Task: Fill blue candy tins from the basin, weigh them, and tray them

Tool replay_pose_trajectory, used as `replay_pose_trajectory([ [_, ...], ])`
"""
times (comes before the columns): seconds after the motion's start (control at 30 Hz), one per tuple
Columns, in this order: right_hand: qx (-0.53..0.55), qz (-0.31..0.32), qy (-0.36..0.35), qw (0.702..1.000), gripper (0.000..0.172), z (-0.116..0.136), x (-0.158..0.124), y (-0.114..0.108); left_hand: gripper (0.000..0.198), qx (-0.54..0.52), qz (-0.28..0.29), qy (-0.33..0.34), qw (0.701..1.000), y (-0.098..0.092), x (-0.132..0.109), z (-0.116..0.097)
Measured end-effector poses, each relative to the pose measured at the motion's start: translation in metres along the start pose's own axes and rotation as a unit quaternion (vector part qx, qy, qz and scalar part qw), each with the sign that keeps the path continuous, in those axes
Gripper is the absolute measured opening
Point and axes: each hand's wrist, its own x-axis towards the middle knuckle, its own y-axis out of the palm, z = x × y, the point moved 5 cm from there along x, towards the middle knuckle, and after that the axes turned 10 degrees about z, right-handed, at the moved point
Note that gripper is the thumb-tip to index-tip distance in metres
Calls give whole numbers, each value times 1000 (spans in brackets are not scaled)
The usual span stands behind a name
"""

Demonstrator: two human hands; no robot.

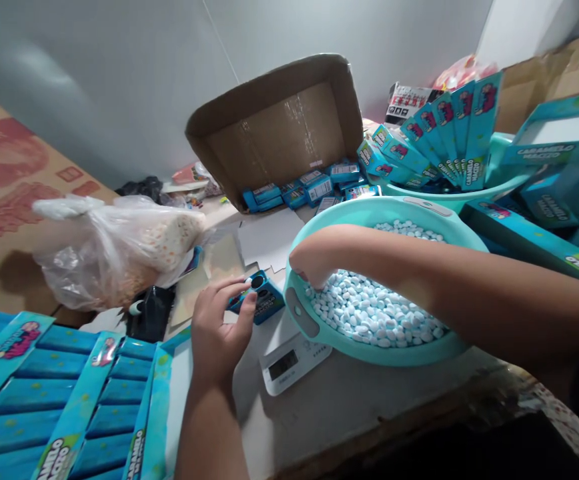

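My left hand (222,323) is closed around a small blue candy box (268,301), its thumb and fingers on the near side. A dark round opening shows on the box's upper face, and a small white spot beside my fingertip could be a candy or a nail. My right hand (314,257) reaches into the turquoise basin (369,357) at its left side. Its fingers are bent down and hidden among the pale blue and white candies (369,310). Partly under the basin's left edge is a white digital scale (297,360).
Blue display cartons (19,393) packed with boxes stand at left front. Behind lies a tilted cardboard box (274,133) with several small blue boxes (319,189). A clear plastic bag (114,247) sits left. More blue cartons (544,247) crowd the right, around a second basin (504,190).
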Motion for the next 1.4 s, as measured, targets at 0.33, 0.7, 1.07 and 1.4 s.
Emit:
replay_pose_trajectory([
  [0.33, 26, 5, -1, 1000, 19, -2, 4, 2, 25, 56, 22, 10, 998, 1, 1, 3],
  [0.7, -31, 18, 17, 999, 7, 11, -2, 2, 22, 68, -13, -16, 998, -6, -2, 10],
  [1.07, -41, 36, 32, 998, 5, 9, -7, 3, 21, 70, -63, -67, 993, -14, -4, 18],
  [1.4, -74, 58, 22, 995, 16, 5, 5, 6, 19, 87, -70, -61, 992, -9, -4, 18],
])
